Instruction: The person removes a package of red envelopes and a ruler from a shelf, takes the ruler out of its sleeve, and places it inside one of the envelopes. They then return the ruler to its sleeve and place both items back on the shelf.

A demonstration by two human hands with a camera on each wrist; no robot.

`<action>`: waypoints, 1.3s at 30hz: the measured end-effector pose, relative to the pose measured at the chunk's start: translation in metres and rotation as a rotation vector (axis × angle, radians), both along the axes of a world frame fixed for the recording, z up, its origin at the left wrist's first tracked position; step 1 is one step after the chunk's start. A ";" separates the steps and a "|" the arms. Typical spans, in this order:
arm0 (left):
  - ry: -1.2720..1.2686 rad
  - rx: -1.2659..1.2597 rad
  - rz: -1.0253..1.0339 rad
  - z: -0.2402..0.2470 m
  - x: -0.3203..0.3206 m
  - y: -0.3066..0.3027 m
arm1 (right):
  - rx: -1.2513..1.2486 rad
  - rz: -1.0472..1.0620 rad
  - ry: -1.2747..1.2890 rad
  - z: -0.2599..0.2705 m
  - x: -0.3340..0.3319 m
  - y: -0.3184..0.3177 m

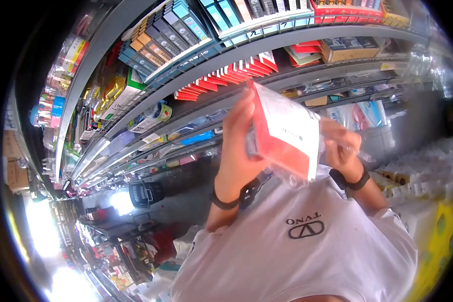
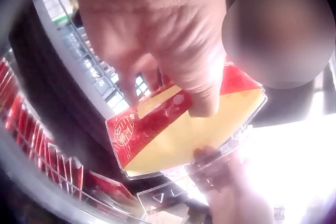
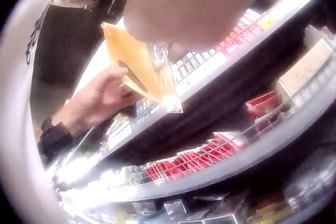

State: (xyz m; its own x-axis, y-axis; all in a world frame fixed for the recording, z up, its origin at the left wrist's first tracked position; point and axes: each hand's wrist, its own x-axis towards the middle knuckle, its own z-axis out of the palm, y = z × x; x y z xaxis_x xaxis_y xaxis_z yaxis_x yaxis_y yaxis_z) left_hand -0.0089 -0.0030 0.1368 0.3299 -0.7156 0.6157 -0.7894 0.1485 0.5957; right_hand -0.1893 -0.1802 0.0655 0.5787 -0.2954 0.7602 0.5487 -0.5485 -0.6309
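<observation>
A red, white and yellow paper packet point(image 1: 284, 133) in a clear plastic sleeve is held up before the chest. My left hand point(image 1: 236, 146) grips its left edge, thumb on one face and fingers on the other. In the left wrist view the packet point(image 2: 184, 134) shows a red band with gold print over a yellow panel, and the left thumb lies across it. My right hand point(image 1: 345, 151) is at the opposite edge, fingers curled on the loose clear plastic point(image 1: 360, 153). The right wrist view has the right hand point(image 3: 199, 3) large and blurred above the packet's yellow side point(image 3: 136, 66).
Shelves with wire rails curve around in front. A row of red packets point(image 1: 226, 78) stands on one, under small boxes point(image 1: 178, 32) on a higher shelf. A black basket point(image 1: 146, 194) is on the floor at left. Plastic-wrapped goods point(image 1: 418, 171) lie at right.
</observation>
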 end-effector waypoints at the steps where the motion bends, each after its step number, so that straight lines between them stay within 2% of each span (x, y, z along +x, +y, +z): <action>1: -0.124 0.002 0.033 0.005 0.003 -0.001 | 0.022 -0.006 -0.014 -0.001 0.006 0.000; 5: -0.158 -0.069 0.056 0.030 -0.011 -0.005 | 0.144 0.004 -0.085 -0.003 0.017 -0.004; 6: -0.143 -0.069 0.054 0.037 -0.015 -0.003 | 0.067 -0.064 -0.042 0.001 0.016 -0.004; 7: -0.199 0.046 0.104 0.044 -0.012 -0.007 | -0.004 -0.129 0.006 0.006 0.014 -0.003; 8: -0.072 0.107 0.136 0.025 -0.002 -0.011 | 0.052 -0.106 0.056 0.005 0.014 -0.004; 10: 0.376 0.015 0.027 0.001 0.007 -0.019 | 0.168 -0.067 0.153 0.005 0.014 -0.004; 12: 0.440 -0.019 -0.023 0.008 0.006 -0.019 | 0.207 0.038 -0.021 0.017 0.023 -0.002; 14: 0.520 -0.015 -0.009 0.016 -0.002 -0.016 | 0.216 0.009 0.059 0.026 0.014 0.003; 19: 0.582 -0.039 0.012 0.018 -0.001 -0.012 | 0.294 0.039 0.077 0.022 0.008 0.000; 25: 0.568 -0.110 0.041 0.036 -0.015 -0.014 | 0.067 -0.028 0.076 0.054 -0.003 -0.003; 28: 0.401 -0.052 0.023 0.047 -0.020 -0.009 | 0.083 -0.025 -0.015 0.058 -0.002 -0.003; 31: 0.386 -0.146 -0.019 0.046 -0.025 0.000 | 0.221 0.013 -0.046 0.072 -0.006 0.000; 32: 0.371 -0.196 -0.023 0.042 -0.026 0.003 | 0.184 0.003 0.000 0.078 -0.009 -0.002; 35: 0.415 -0.261 0.089 0.040 -0.033 -0.001 | 0.143 -0.015 -0.066 0.080 -0.006 0.000; 39: 0.388 -0.313 0.127 0.049 -0.040 -0.010 | 0.194 0.072 -0.190 0.082 -0.001 0.002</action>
State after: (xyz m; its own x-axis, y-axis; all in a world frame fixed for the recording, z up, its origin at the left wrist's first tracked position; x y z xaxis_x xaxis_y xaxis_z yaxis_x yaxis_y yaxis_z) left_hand -0.0486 -0.0127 0.1853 0.6489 -0.4559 0.6092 -0.5424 0.2844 0.7905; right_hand -0.1901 -0.1780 0.1476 0.4561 -0.4090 0.7904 0.7005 -0.3827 -0.6023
